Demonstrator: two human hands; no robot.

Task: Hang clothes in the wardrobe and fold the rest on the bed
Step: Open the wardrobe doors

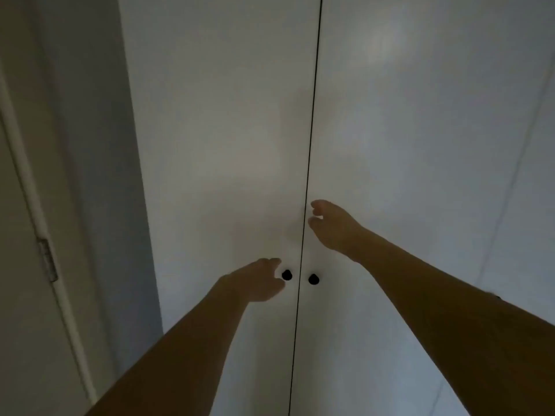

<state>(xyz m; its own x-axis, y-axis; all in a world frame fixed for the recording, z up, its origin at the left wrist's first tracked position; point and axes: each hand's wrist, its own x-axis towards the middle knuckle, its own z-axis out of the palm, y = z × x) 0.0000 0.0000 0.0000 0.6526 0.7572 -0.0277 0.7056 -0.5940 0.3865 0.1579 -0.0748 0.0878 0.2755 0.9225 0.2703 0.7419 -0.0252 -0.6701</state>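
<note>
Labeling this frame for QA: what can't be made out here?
- Wardrobe inside, head view: hidden behind the shut left door and right door.
- Clothes and bed: not in the frame.
- Left hand touching the left knob? Unclear; dim, blurred.
- Right hand fingertips at the door gap: contact unclear.
- Right knob: shape too dark.

The light is dim, with soft pale patches of glare. At the far left stands a white room door [18, 265] with a metal hinge [48, 259] on its edge. Beside it runs a strip of grey-blue wall [99, 145].
</note>
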